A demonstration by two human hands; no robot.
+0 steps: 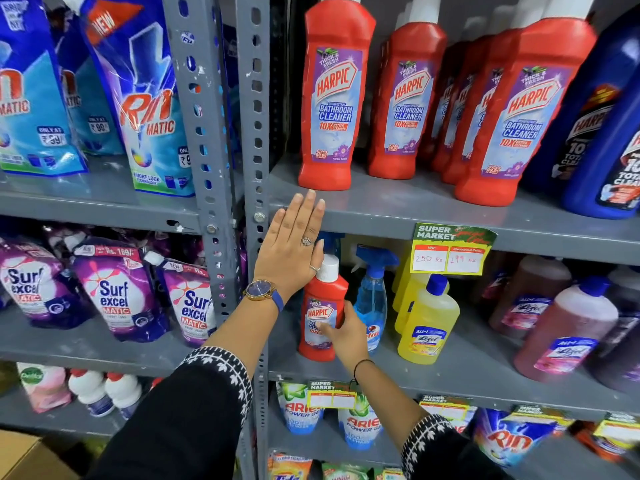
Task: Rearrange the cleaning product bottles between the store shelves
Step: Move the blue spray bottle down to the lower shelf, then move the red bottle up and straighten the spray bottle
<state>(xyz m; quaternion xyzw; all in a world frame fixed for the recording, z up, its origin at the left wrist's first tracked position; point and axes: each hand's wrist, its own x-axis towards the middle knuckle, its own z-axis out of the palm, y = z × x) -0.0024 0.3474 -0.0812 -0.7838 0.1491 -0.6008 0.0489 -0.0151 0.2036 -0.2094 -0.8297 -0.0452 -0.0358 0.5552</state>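
Observation:
A small red Harpic bottle (322,306) with a white cap stands upright at the left end of the middle shelf (467,368). My right hand (346,332) is wrapped around its lower body from the right. My left hand (294,251), wearing a watch and rings, is flat and open with fingers up; it rests against the front lip of the upper shelf (381,209), its thumb side close to the bottle's cap. On the upper shelf stand several large red Harpic bottles (334,98) and dark blue Harpic bottles (602,126).
A blue spray bottle (372,296), yellow Lizol bottles (427,320) and brown Lizol bottles (568,327) stand to the right on the middle shelf. A grey perforated upright (252,133) divides the bays. Rin and Surf Excel pouches (117,289) fill the left bay. A price tag (450,249) hangs from the upper shelf.

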